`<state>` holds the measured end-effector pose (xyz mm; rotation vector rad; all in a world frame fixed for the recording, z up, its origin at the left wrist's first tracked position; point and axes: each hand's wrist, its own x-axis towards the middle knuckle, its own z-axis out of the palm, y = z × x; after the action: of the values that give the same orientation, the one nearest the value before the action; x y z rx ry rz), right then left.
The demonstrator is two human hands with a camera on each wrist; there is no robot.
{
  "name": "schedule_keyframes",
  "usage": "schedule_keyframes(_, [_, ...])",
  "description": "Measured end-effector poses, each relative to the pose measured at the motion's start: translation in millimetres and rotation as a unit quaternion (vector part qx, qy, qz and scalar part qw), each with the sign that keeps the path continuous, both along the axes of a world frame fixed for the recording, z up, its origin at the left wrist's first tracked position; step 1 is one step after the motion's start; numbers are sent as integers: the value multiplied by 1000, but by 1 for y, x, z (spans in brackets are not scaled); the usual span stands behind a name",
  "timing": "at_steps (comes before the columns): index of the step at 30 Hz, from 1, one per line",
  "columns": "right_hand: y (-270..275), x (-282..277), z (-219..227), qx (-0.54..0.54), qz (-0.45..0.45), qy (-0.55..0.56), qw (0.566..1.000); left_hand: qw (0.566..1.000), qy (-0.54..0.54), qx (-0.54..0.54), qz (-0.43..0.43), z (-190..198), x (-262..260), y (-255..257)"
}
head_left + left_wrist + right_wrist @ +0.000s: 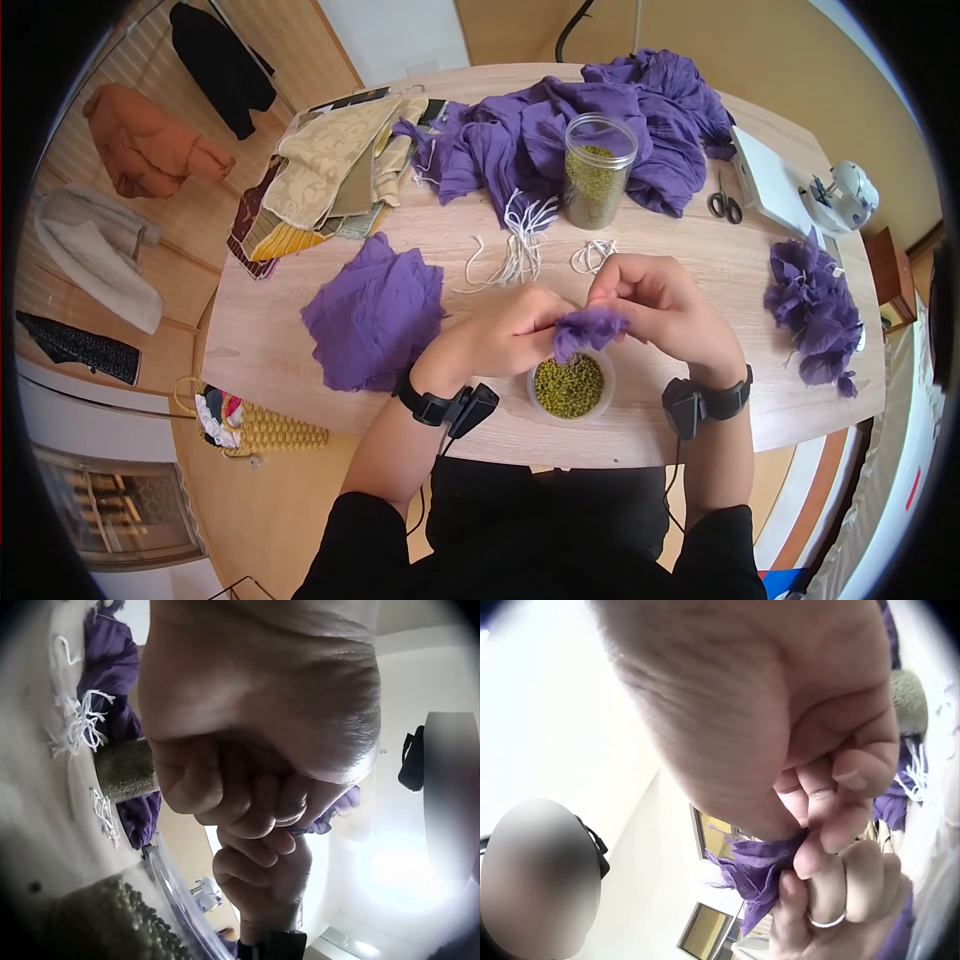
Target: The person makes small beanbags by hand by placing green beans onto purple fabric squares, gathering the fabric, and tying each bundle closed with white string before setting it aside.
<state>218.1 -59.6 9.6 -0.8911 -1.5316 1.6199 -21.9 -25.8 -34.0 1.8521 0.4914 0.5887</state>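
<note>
Both hands meet over a small tub of green mung beans (569,388) near the front of the table. My left hand (515,330) holds a gathered piece of purple cloth (585,332), its fingers curled in toward the palm in the left wrist view. Thumb and fingertips of my right hand (655,305) pinch the same cloth at its bunched neck. In the right wrist view the ruffled cloth edge (757,870) fans out past the fingertips, and a ring (829,922) shows on a left finger. What lies inside the bunched cloth is hidden by the fingers.
Flat purple cloth pieces (375,315) lie at left, white strings (520,240) behind the hands. Farther back stand a tall jar of beans (597,175) and heaped purple fabric (545,125). Scissors (725,205), a sewing machine (850,195) and purple ruffled bundles (812,310) are at right.
</note>
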Motion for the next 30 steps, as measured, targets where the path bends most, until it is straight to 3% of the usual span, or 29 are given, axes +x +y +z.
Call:
schedule_keyframes(2, [1,1,-1,-20,18,27,999,999,15,-44,9,-7,0,2])
schedule_keyframes(4, [2,0,-7,13,-9,10,1000,987,-108,-115,-34,-9,2,4])
schedule_keyframes(5, [3,-1,-10,14,-9,11,1000,987,-108,-114,-35,-7,1,3])
schedule_keyframes(7, [3,-3,-12,68,-20,-4,997,998,6,43,-37,6,3,0])
schedule_keyframes(8, [1,-2,-7,68,-21,-5,997,983,93,155,0,6,6,-2])
schedule_keyframes(10, [-4,-2,6,118,10,-106,987,974,121,188,25,3,11,-7])
schedule_keyframes(12, [-6,-6,1,93,14,-90,991,953,180,234,66,2,12,-10])
schedule_keyframes(16, [-6,-9,4,23,3,-62,998,944,186,268,48,-4,11,-7])
schedule_keyframes(18, [-5,-9,5,0,-4,-74,997,963,55,261,45,3,14,-11])
schedule_keyframes(19, [-4,-7,3,0,-5,-65,998,963,54,261,46,7,13,-12])
schedule_keyframes(21, [-3,-4,-2,-1,-4,-57,998,989,31,142,20,13,10,-14])
schedule_keyframes(22, [-2,-3,-3,1,0,-41,999,989,31,142,21,13,8,-14])
schedule_keyframes(24, [-1,-3,-6,2,3,-24,1000,997,-60,-35,20,9,5,-14])
schedule_keyframes(25, [-2,-6,-6,19,-24,-4,1000,997,-59,-35,20,4,5,-12])
schedule_keyframes(27, [-3,-12,-10,37,-51,16,998,981,-137,-132,38,-6,6,-7])
schedule_keyframes(29, [-4,-18,-15,139,-129,-2,982,984,-124,-123,37,-4,6,-2])
schedule_keyframes(30, [-4,-20,-15,139,-129,-2,982,967,-131,-191,103,-4,8,-2])
